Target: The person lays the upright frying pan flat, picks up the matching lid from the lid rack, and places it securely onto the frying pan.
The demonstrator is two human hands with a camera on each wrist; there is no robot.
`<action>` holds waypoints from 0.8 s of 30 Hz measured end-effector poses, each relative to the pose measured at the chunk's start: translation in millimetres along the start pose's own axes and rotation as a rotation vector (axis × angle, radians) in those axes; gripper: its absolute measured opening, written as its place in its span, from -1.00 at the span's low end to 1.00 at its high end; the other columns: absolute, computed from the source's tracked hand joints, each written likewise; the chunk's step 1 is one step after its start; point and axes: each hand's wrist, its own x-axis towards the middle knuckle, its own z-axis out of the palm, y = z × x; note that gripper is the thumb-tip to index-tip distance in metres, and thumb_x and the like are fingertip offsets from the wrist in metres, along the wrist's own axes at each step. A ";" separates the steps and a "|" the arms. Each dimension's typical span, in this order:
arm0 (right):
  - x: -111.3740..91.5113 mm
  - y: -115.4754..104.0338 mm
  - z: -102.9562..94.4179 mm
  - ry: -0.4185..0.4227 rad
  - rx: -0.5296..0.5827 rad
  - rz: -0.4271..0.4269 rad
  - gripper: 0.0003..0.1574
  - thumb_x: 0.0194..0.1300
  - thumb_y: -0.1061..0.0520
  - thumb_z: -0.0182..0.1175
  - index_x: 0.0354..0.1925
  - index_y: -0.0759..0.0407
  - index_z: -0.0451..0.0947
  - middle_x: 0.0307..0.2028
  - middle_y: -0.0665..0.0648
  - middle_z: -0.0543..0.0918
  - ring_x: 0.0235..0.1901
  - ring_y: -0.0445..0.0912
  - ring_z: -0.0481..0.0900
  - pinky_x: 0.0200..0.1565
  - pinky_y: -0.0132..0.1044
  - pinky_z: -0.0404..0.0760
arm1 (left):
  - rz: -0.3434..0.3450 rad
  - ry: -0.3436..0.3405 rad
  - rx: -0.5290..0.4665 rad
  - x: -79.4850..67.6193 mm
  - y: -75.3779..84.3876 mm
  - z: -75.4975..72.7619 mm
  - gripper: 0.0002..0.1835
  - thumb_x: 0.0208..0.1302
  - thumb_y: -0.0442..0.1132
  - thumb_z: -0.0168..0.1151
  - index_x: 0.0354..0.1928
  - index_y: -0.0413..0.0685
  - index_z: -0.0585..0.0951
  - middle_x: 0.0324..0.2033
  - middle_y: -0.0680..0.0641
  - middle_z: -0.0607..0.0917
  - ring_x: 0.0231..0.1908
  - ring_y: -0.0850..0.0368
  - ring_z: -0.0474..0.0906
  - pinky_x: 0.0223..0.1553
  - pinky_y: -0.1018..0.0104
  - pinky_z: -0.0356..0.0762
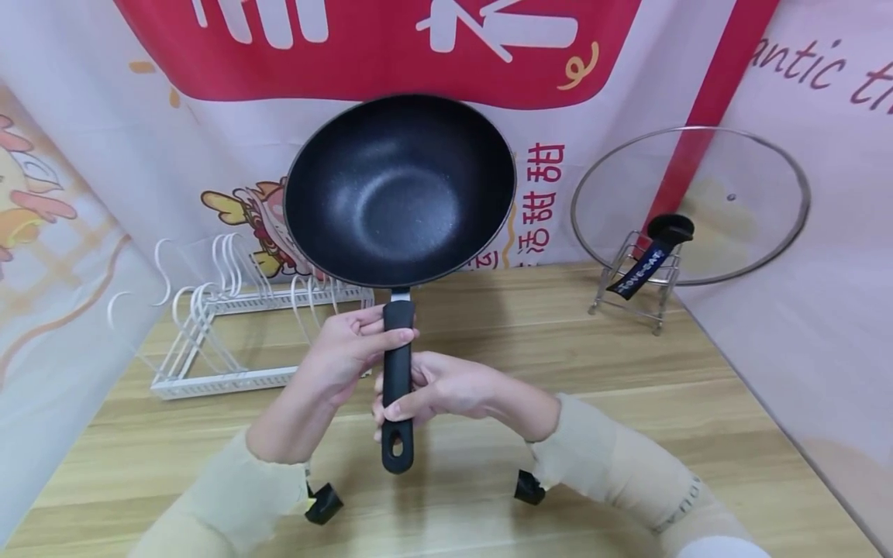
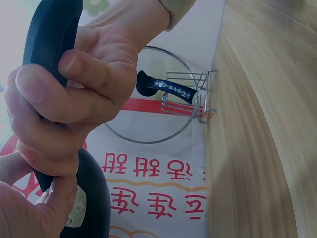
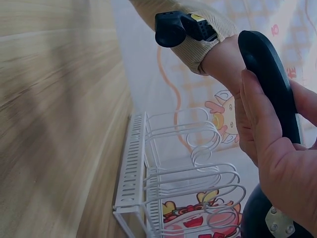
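Because the pan (image 1: 401,190) is likely front-heavy, its handle (image 1: 398,378) gets two-handed support above the bench (image 1: 481,511).
The left grip (image 1: 352,345) holds it near the bowl, the right grip (image 1: 446,387) lower down, perhaps for steadiness; a glass lid (image 1: 749,209) stands on edge in a wire stand (image 1: 667,296), probably to save room.

Bench (image 1: 698,403): pale wood with brown streaks in the grain, filling much of the lower half of the frame.
White wire rack (image 1: 223,381): stands on the bench at the left of the frame, slotted rails low down, curved loops rising above.
Metal stand (image 1: 671,284): small, of thin wire, set on the bench at the right, near the back edge.
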 end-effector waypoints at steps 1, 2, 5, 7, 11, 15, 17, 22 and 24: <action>-0.7 0.9 -0.7 0.001 -0.001 0.001 -0.80 0.42 0.48 -0.02 -0.04 0.33 0.31 -0.28 0.00 0.68 -0.11 -0.06 0.71 0.11 0.06 0.65 | -0.003 -0.001 0.001 0.7 -1.2 0.4 -0.52 0.25 -0.52 0.33 0.19 -0.57 0.49 -0.32 0.04 0.79 -0.27 0.23 0.71 -0.11 0.39 0.68; -1.5 1.7 -1.3 0.001 -0.003 0.001 -0.79 0.42 0.48 -0.02 -0.03 0.33 0.31 -0.27 0.00 0.68 -0.10 -0.06 0.71 0.11 0.06 0.65 | -0.005 -0.003 -0.002 1.2 -1.9 1.0 -0.50 0.25 -0.52 0.34 0.21 -0.57 0.48 -0.31 0.04 0.79 -0.27 0.23 0.71 -0.11 0.39 0.68; -3.3 3.6 -2.5 0.001 -0.003 0.000 -0.80 0.42 0.47 -0.01 -0.02 0.34 0.34 -0.26 0.01 0.68 -0.10 -0.06 0.71 0.12 0.06 0.64 | -0.008 -0.008 -0.011 2.1 -3.5 2.7 -0.47 0.25 -0.53 0.33 0.24 -0.58 0.45 -0.29 0.01 0.79 -0.26 0.24 0.71 -0.10 0.39 0.68; -4.6 4.5 -3.5 0.004 -0.005 -0.003 -0.80 0.42 0.46 0.00 -0.02 0.35 0.34 -0.25 0.01 0.68 -0.10 -0.06 0.71 0.12 0.07 0.64 | -0.010 -0.011 -0.018 3.3 -4.7 3.5 -0.47 0.26 -0.53 0.32 0.25 -0.59 0.44 -0.27 -0.02 0.79 -0.25 0.24 0.71 -0.10 0.39 0.68; -6.7 6.1 -5.9 0.002 -0.005 -0.016 -0.79 0.42 0.45 0.00 0.01 0.39 0.32 -0.25 0.01 0.69 -0.07 -0.04 0.71 0.12 0.07 0.64 | -0.013 -0.008 -0.026 5.8 -7.1 5.8 -0.46 0.26 -0.53 0.32 0.26 -0.60 0.43 -0.25 -0.05 0.79 -0.24 0.23 0.71 -0.10 0.39 0.68; -8.6 8.0 -7.9 0.001 -0.001 -0.029 -0.79 0.41 0.44 0.01 0.00 0.37 0.34 -0.24 0.01 0.69 -0.06 -0.03 0.71 0.12 0.08 0.64 | -0.008 -0.002 -0.024 7.2 -9.5 8.8 -0.46 0.26 -0.53 0.32 0.26 -0.59 0.44 -0.25 -0.06 0.79 -0.24 0.23 0.71 -0.11 0.40 0.68; -9.7 9.6 -8.6 0.004 0.003 -0.031 -0.79 0.40 0.44 0.02 -0.01 0.35 0.34 -0.24 0.01 0.69 -0.06 -0.03 0.71 0.12 0.07 0.64 | -0.003 0.000 -0.012 7.6 -10.7 10.5 -0.47 0.25 -0.53 0.33 0.25 -0.59 0.45 -0.25 -0.05 0.79 -0.25 0.24 0.70 -0.12 0.41 0.68; -11.6 14.7 -10.0 0.013 0.021 -0.049 -0.78 0.39 0.43 0.04 -0.03 0.27 0.36 -0.22 0.04 0.69 -0.07 -0.02 0.71 0.11 0.06 0.65 | -0.002 0.007 0.013 9.0 -13.2 13.8 -0.47 0.25 -0.51 0.34 0.24 -0.57 0.47 -0.23 -0.05 0.79 -0.26 0.26 0.69 -0.12 0.42 0.67; -12.3 16.7 -11.2 0.011 0.024 -0.057 -0.78 0.39 0.42 0.05 -0.03 0.26 0.35 -0.21 0.05 0.68 -0.07 -0.03 0.71 0.11 0.05 0.65 | -0.006 0.012 0.026 9.5 -13.6 15.0 -0.48 0.24 -0.51 0.35 0.23 -0.57 0.49 -0.23 -0.07 0.79 -0.26 0.26 0.69 -0.13 0.42 0.67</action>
